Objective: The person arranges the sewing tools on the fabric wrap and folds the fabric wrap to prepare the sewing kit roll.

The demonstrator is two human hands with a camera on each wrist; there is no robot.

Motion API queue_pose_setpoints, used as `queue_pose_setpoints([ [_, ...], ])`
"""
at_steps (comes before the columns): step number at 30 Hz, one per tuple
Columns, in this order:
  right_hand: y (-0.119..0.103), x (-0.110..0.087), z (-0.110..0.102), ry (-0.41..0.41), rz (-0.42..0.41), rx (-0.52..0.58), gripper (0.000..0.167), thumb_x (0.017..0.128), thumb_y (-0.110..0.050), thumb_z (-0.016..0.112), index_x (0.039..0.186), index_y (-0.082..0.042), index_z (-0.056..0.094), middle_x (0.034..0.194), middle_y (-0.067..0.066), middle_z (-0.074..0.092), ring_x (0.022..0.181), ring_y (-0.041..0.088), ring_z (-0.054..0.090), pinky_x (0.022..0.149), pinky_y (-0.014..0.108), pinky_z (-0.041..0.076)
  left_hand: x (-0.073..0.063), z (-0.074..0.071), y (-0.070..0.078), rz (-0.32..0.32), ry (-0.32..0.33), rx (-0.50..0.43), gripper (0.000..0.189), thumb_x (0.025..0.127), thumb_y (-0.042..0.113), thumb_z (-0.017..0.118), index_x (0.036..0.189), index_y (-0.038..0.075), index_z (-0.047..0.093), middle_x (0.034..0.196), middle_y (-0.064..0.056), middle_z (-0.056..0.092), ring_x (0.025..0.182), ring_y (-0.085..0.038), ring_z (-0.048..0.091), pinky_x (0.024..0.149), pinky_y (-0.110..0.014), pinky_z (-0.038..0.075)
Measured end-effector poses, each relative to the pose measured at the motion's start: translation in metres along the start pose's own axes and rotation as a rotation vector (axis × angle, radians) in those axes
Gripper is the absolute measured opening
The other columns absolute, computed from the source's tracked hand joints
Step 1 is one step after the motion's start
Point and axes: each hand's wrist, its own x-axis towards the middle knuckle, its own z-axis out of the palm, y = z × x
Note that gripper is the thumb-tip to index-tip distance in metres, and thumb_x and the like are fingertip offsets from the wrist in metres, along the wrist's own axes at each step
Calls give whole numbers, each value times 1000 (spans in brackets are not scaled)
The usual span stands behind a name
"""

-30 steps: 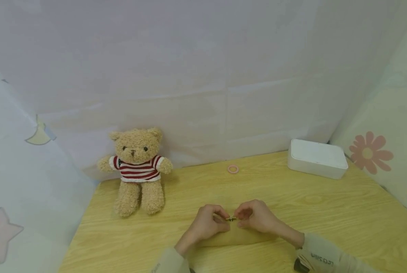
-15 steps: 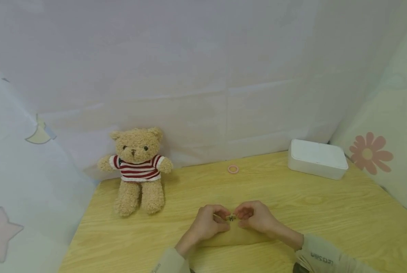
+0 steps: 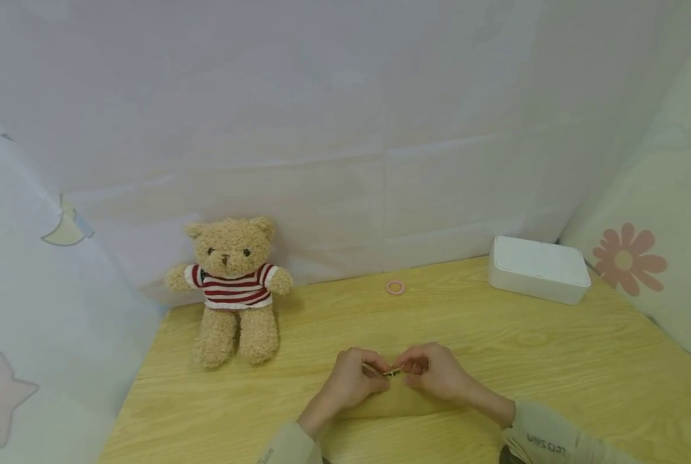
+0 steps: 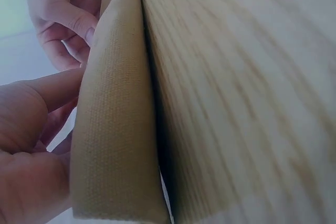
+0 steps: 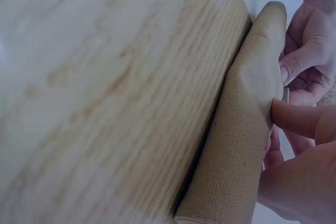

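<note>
A tan canvas pouch (image 3: 400, 405) lies near the table's front edge, its woven side filling the middle of the left wrist view as a long padded shape. A small metal fitting (image 3: 392, 372) shows at the middle of its far edge, between the hands. My left hand (image 3: 357, 379) pinches that edge just left of the fitting, thumb on the near side. From the right, my right hand (image 3: 435, 370) pinches close by, its thumb pressing the canvas (image 5: 236, 124) in the right wrist view. The fingertips behind the pouch are largely hidden in both wrist views.
A teddy bear (image 3: 232, 290) in a striped shirt sits at the back left against the pale cloth wall. The pink ring (image 3: 395, 287) lies near the table's back edge. At the back right stands a white box (image 3: 539, 269). Wood-grain tabletop (image 3: 530, 361) surrounds the hands.
The fingers of my right hand have shifted slightly at the metal fitting, its index finger now closer to the left hand. The pouch and left hand stay in place.
</note>
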Motion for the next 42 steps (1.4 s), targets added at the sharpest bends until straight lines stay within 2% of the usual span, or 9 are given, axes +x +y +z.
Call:
queue_pose_setpoints([
  [7, 3, -2, 2, 26, -106, -86, 21, 75, 4, 74, 91, -8, 74, 86, 2, 69, 73, 11, 60, 65, 23, 50, -5, 6, 1, 11, 28, 47, 13, 76, -1, 77, 86, 6, 73, 94, -5, 69, 74, -14, 67, 65, -23, 53],
  [15, 3, -4, 9, 39, -173, -132, 21, 75, 8, 72, 86, -11, 72, 83, -3, 67, 72, 7, 58, 66, 23, 51, -10, 11, 4, 139, 43, 234, 10, 78, -7, 72, 83, 3, 70, 85, -6, 70, 72, -9, 65, 63, -14, 49],
  [19, 4, -4, 9, 17, -188, -173, 19, 78, 5, 71, 89, -10, 72, 84, -3, 67, 71, 4, 56, 64, 21, 50, -10, 12, 4, 169, 36, 303, 9, 81, -4, 70, 88, 2, 70, 87, -6, 70, 73, -8, 65, 64, -13, 48],
  [24, 8, -9, 6, -12, -234, -194, 18, 80, 1, 71, 96, -8, 71, 90, -1, 68, 76, 5, 58, 67, 22, 51, -17, 8, 2, 182, -30, 337, 18, 84, 3, 69, 102, 0, 68, 100, -10, 69, 83, -11, 65, 73, -18, 50],
  [27, 18, -16, -2, -17, -259, -250, 23, 79, -5, 74, 101, -10, 70, 96, -4, 67, 85, 8, 60, 75, 27, 52, -25, 0, -1, 172, -58, 350, 26, 84, 9, 70, 109, 1, 67, 104, -9, 69, 89, -13, 65, 76, -23, 52],
  [31, 31, -32, -15, -28, -303, -348, 33, 79, -16, 77, 110, -13, 68, 105, -6, 66, 97, 13, 61, 84, 35, 51, -40, -13, -9, 117, -73, 396, 29, 83, 19, 74, 108, 7, 71, 102, 0, 69, 95, -12, 62, 82, -29, 51],
  [34, 38, -44, -27, -29, -329, -396, 36, 81, -23, 76, 115, -12, 68, 109, -4, 66, 99, 17, 61, 84, 39, 51, -50, -21, -14, 96, -83, 419, 30, 83, 25, 75, 109, 11, 72, 102, 6, 66, 96, -11, 59, 84, -30, 49],
  [38, 41, -53, -40, -28, -357, -416, 36, 82, -20, 74, 115, -7, 69, 112, 5, 67, 100, 24, 62, 81, 43, 52, -55, -28, -17, 99, -91, 433, 33, 84, 24, 74, 114, 11, 70, 100, 6, 61, 91, -9, 56, 79, -29, 49],
  [42, 40, -53, -44, -15, -358, -456, 36, 79, -10, 75, 114, -4, 68, 114, 10, 66, 100, 30, 62, 80, 46, 52, -53, -29, -18, 125, -54, 525, 31, 83, 20, 73, 113, 12, 71, 97, 4, 60, 86, -9, 56, 75, -29, 49],
])
